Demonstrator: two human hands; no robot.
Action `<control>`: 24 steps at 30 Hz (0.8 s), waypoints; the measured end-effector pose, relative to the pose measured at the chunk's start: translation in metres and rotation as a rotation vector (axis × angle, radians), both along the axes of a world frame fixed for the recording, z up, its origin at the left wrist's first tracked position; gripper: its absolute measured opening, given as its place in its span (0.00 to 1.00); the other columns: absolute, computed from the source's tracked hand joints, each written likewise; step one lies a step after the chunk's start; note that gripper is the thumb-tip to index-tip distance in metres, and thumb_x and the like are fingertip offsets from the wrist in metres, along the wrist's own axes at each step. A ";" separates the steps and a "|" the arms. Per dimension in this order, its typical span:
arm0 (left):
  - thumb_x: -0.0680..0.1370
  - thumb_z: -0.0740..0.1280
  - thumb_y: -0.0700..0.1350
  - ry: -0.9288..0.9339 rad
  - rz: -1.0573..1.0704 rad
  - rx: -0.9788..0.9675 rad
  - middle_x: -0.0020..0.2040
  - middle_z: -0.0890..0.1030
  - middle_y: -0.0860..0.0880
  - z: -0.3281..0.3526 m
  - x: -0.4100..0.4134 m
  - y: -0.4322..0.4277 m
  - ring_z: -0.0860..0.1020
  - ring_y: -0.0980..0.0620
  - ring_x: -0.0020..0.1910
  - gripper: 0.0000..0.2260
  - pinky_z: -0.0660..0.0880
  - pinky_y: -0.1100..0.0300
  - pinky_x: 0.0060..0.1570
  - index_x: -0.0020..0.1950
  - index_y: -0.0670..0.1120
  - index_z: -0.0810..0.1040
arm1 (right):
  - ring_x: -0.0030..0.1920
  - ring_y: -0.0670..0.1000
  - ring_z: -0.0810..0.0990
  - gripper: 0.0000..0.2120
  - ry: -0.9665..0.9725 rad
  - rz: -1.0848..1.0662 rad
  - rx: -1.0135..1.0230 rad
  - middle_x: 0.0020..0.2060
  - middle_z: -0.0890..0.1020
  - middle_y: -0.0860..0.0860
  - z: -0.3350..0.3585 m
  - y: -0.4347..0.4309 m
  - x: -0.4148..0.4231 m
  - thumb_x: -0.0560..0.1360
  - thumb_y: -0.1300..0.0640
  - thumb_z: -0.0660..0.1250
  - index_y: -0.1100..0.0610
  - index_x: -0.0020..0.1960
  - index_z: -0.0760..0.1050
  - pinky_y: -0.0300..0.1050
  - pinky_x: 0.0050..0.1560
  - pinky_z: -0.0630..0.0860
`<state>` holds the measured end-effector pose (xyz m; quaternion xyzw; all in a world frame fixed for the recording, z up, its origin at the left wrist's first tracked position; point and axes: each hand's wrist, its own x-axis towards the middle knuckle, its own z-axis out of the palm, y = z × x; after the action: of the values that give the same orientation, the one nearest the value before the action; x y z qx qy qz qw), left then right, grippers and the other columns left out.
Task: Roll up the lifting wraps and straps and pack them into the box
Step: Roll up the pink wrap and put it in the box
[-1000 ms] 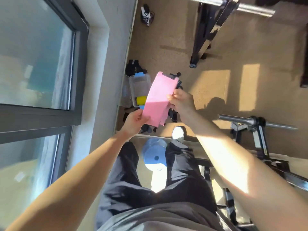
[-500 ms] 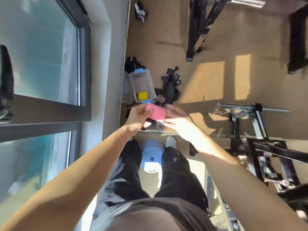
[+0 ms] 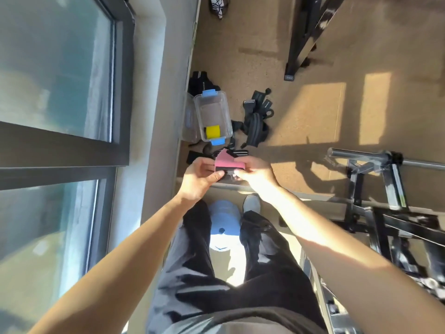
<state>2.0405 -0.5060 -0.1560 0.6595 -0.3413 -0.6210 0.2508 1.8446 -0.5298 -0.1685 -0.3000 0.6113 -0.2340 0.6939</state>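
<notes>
A pink wrap [image 3: 227,162], folded small with one corner sticking up, is held between both hands over the floor. My left hand [image 3: 201,177] pinches its left end and my right hand [image 3: 255,170] grips its right end. Beyond my hands stands a clear plastic box [image 3: 212,114] with blue latches, and a yellow roll [image 3: 213,131] lies inside it. Black straps [image 3: 256,120] lie in a heap to the right of the box. More black wraps [image 3: 201,81] sit behind it by the wall, and others [image 3: 199,155] lie under my hands.
A window and wall run down the left side. A black rack leg [image 3: 295,59] stands at the back. A barbell and metal frame [image 3: 375,169] fill the right. A blue roller [image 3: 224,219] lies between my legs near my shoe [image 3: 251,203]. The box's lid [image 3: 189,121] lies beside the box.
The pink wrap was held up spread out a second ago; it is now folded into a small bundle between both hands, lower and nearer the floor straps.
</notes>
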 end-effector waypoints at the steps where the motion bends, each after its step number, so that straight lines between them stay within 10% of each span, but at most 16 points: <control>1: 0.73 0.80 0.44 -0.008 -0.041 -0.038 0.56 0.82 0.48 -0.003 0.003 -0.001 0.81 0.53 0.53 0.20 0.79 0.59 0.54 0.62 0.48 0.78 | 0.32 0.44 0.84 0.19 0.043 0.000 0.027 0.52 0.82 0.66 0.007 -0.003 -0.001 0.75 0.76 0.68 0.71 0.65 0.76 0.36 0.37 0.82; 5: 0.72 0.77 0.51 -0.024 -0.334 -0.167 0.61 0.81 0.58 -0.012 0.012 -0.024 0.80 0.51 0.62 0.20 0.75 0.51 0.66 0.58 0.70 0.78 | 0.37 0.47 0.86 0.19 0.033 0.056 -0.008 0.46 0.83 0.62 0.023 -0.008 -0.003 0.75 0.75 0.70 0.71 0.65 0.76 0.37 0.41 0.81; 14: 0.78 0.73 0.37 0.018 -0.399 -0.300 0.47 0.84 0.46 -0.103 0.004 -0.091 0.82 0.46 0.46 0.07 0.80 0.47 0.53 0.56 0.44 0.81 | 0.47 0.54 0.83 0.09 0.404 0.195 -0.278 0.47 0.82 0.56 -0.063 -0.053 0.000 0.76 0.60 0.74 0.46 0.51 0.81 0.47 0.51 0.80; 24: 0.81 0.69 0.36 0.017 -0.284 -0.242 0.49 0.81 0.44 -0.286 -0.023 -0.104 0.81 0.48 0.48 0.04 0.80 0.57 0.45 0.56 0.38 0.79 | 0.47 0.48 0.86 0.14 0.212 0.124 -0.341 0.48 0.86 0.53 -0.265 -0.071 -0.021 0.76 0.69 0.71 0.56 0.58 0.82 0.43 0.49 0.82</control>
<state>2.0172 -0.6096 -0.4420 0.5644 -0.5010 -0.6102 0.2410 1.8232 -0.6009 -0.4338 -0.4732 0.6126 -0.2580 0.5781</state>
